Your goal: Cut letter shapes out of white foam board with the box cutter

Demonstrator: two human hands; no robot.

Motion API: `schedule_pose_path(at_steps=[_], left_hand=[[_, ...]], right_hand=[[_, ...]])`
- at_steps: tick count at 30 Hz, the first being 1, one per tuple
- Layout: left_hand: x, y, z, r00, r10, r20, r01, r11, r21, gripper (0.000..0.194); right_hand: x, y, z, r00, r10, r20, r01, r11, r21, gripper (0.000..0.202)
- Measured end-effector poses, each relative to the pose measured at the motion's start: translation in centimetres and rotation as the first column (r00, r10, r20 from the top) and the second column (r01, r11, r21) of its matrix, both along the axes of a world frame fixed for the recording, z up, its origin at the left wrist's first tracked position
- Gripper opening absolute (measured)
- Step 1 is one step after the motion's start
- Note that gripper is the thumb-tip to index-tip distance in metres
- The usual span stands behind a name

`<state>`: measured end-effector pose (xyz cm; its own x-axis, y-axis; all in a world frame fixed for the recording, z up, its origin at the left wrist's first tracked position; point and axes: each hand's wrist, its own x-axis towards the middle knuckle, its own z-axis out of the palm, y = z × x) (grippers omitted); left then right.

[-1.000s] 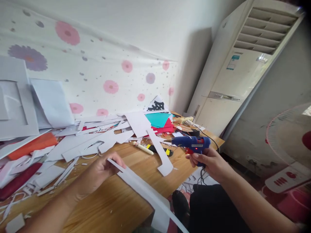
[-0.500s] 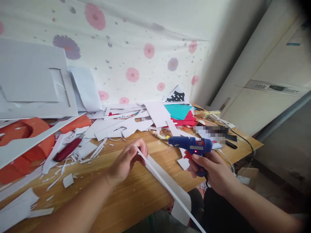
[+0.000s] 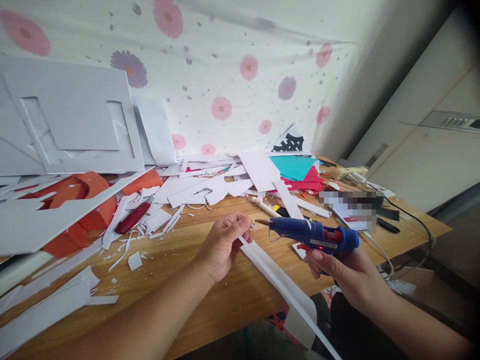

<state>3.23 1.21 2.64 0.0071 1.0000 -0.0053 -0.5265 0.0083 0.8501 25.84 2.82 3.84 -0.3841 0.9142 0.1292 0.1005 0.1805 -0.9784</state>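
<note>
My left hand pinches the upper end of a long white strip, which slants down to the right past the table's front edge. My right hand is wrapped round the handle of a blue glue gun with a red trigger and a lit red light. The gun's nozzle points left, just right of my left fingertips; whether it touches anything there is too small to tell. A wider curved white part of the strip hangs below its narrow edge.
White offcuts and orange foam pieces litter the wooden table. A dark red knife handle lies at left. Teal sheets, a power strip and cables are at the back right. White boards lean against the wall.
The view has shifted, so the table scene sits further right. The glue gun has tilted nearer level, its nozzle closer to my left fingertips. Both hands keep their hold.
</note>
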Motion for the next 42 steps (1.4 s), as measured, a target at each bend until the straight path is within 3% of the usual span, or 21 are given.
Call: schedule_pose_path(at_steps=[7,11,16,20,29,36,42], left_hand=[[0.2,-0.1,0.2,0.999,0.036,-0.026,-0.038,0.995,-0.091,0.018],[0.3,-0.1,0.4,0.998,0.052,-0.047,-0.057,0.992,-0.111,0.018],[0.2,-0.1,0.3,0.998,0.047,-0.039,-0.05,0.994,-0.094,0.018],[0.3,-0.1,0.2,0.999,0.045,-0.016,-0.046,0.995,-0.094,0.02],[0.5,-0.2,0.2,0.998,0.06,0.006,-0.06,0.995,-0.082,0.018],[0.5,0.0,-0.2,0.997,0.073,-0.035,-0.076,0.995,-0.071,0.016],[0.7,-0.3,-0.4,0.994,0.053,-0.1,-0.065,0.99,-0.127,0.016]], right_hand=[[-0.3,0.1,0.1,1.0,0.018,-0.016,-0.019,0.999,-0.033,0.025],[-0.6,0.1,-0.2,0.994,0.039,-0.103,-0.057,0.981,-0.183,0.024],[-1.7,-0.4,-0.4,0.968,0.005,-0.251,-0.109,0.91,-0.4,0.029],[-2.5,-0.9,-0.5,0.947,-0.037,-0.32,-0.127,0.87,-0.476,0.034],[-3.5,-1.2,-0.9,0.922,-0.04,-0.386,-0.161,0.867,-0.473,0.033],[-4.2,-1.5,-1.1,0.918,-0.075,-0.389,-0.118,0.886,-0.448,0.032],[-3.9,-0.4,0.5,0.866,-0.159,-0.475,-0.057,0.911,-0.409,0.034]])
